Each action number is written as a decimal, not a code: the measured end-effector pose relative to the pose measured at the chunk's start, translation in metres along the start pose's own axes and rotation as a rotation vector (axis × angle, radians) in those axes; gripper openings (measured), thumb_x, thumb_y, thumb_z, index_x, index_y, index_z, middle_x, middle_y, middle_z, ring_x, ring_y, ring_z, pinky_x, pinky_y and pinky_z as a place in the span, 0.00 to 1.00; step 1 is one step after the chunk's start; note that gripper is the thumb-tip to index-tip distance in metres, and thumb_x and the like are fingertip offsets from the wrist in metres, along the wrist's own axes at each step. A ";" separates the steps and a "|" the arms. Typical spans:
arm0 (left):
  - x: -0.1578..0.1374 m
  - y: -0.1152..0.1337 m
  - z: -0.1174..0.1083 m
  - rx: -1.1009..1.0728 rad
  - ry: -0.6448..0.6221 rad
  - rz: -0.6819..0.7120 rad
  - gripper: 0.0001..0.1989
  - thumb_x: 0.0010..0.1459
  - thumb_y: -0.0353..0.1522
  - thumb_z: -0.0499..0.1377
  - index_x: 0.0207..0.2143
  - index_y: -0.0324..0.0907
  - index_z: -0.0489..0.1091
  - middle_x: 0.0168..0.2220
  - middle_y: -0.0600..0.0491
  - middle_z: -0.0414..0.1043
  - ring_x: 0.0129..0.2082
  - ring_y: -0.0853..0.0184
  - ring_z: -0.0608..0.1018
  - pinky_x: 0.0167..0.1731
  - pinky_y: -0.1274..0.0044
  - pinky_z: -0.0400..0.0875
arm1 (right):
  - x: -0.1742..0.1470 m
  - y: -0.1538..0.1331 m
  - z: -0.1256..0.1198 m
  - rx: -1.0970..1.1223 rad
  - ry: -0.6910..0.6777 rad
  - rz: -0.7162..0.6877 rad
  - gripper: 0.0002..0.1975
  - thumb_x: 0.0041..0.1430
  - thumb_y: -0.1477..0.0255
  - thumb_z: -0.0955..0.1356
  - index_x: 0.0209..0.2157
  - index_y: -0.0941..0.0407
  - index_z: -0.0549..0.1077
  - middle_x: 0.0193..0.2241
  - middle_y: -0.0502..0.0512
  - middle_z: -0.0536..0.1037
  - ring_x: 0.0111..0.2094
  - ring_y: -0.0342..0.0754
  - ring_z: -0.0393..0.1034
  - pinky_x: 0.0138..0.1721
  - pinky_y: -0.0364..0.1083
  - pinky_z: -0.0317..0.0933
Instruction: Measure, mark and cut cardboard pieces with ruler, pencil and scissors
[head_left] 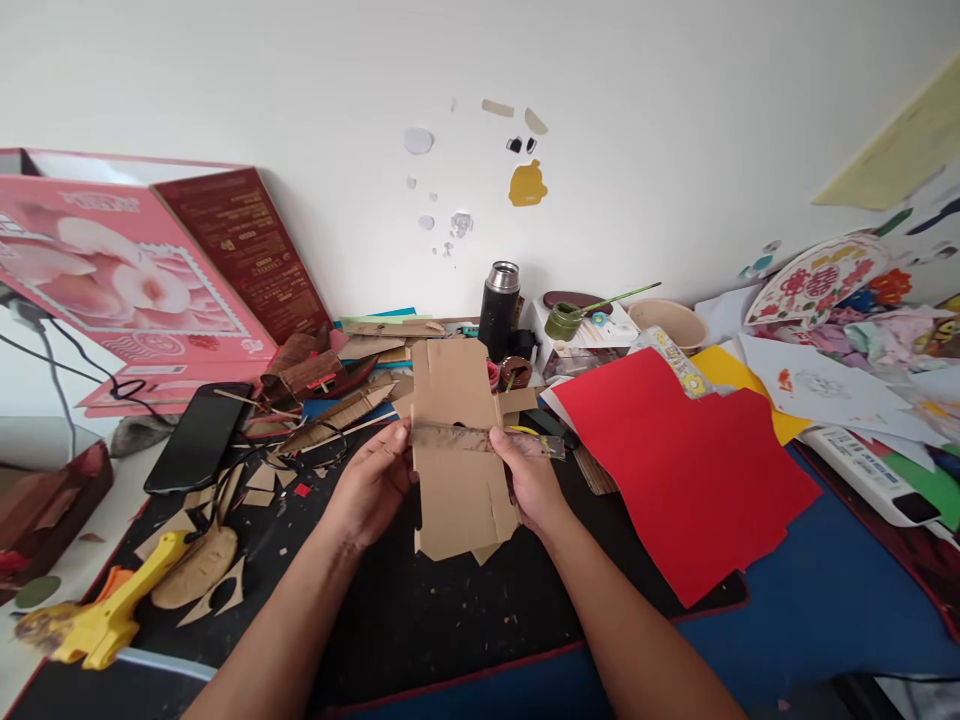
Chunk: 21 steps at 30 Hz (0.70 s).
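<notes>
Between my two hands, above the black mat, is a flat piece of brown cardboard [456, 500] with notched edges and fold lines. A clear, smudged strip that looks like a plastic ruler [457, 438] lies across its middle and sticks out past the right edge. My left hand [375, 475] grips the cardboard's left edge at the strip's end, its thumb on top. On the right side, my right hand [529, 475] pinches the cardboard, thumb pressed on the strip. The fingers underneath are mostly hidden.
A yellow glue gun [127, 600] and a black phone [199, 437] lie at left among cardboard scraps. At the back stands a black thermos [500, 310]. Red paper [690, 460] covers the right side of the mat. A pink box [135, 260] stands back left.
</notes>
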<state>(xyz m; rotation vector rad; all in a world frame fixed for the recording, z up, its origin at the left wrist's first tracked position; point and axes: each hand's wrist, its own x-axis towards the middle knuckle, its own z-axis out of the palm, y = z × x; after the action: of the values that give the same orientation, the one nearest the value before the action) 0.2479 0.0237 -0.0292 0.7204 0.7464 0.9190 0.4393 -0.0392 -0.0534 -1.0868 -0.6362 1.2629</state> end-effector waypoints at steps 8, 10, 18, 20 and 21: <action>-0.008 -0.010 0.009 0.156 -0.063 0.026 0.22 0.53 0.46 0.75 0.45 0.42 0.82 0.45 0.44 0.86 0.44 0.50 0.86 0.45 0.65 0.79 | 0.000 0.010 -0.013 -0.171 0.055 -0.052 0.23 0.55 0.48 0.78 0.34 0.54 0.80 0.29 0.52 0.80 0.30 0.52 0.75 0.28 0.47 0.68; -0.008 -0.012 0.010 0.151 -0.046 0.018 0.22 0.52 0.45 0.76 0.44 0.42 0.82 0.43 0.45 0.86 0.40 0.52 0.86 0.43 0.65 0.80 | -0.001 0.012 -0.013 -0.210 0.055 -0.040 0.24 0.54 0.47 0.78 0.33 0.55 0.78 0.26 0.51 0.77 0.26 0.49 0.71 0.23 0.44 0.63; -0.010 -0.012 0.009 0.135 -0.096 -0.008 0.23 0.51 0.40 0.78 0.46 0.41 0.81 0.42 0.46 0.87 0.36 0.58 0.86 0.39 0.70 0.80 | -0.003 0.008 -0.009 -0.182 0.096 -0.032 0.31 0.49 0.40 0.78 0.27 0.54 0.71 0.18 0.45 0.67 0.18 0.42 0.57 0.17 0.42 0.51; -0.010 -0.013 0.009 0.127 -0.100 -0.010 0.22 0.51 0.40 0.78 0.47 0.41 0.81 0.42 0.46 0.87 0.35 0.58 0.86 0.37 0.71 0.80 | -0.004 0.007 -0.008 -0.192 0.097 -0.034 0.31 0.49 0.40 0.78 0.26 0.53 0.70 0.17 0.45 0.66 0.17 0.42 0.57 0.16 0.42 0.50; -0.009 -0.013 0.009 0.124 -0.096 -0.011 0.22 0.52 0.40 0.77 0.46 0.41 0.81 0.41 0.46 0.87 0.34 0.59 0.86 0.36 0.71 0.80 | -0.004 0.007 -0.008 -0.196 0.099 -0.034 0.31 0.49 0.39 0.77 0.26 0.53 0.70 0.17 0.45 0.66 0.17 0.42 0.57 0.16 0.42 0.50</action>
<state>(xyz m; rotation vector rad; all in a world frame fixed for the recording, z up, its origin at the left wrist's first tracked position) 0.2567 0.0078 -0.0331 0.8632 0.7258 0.8277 0.4420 -0.0454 -0.0625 -1.2870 -0.7103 1.1273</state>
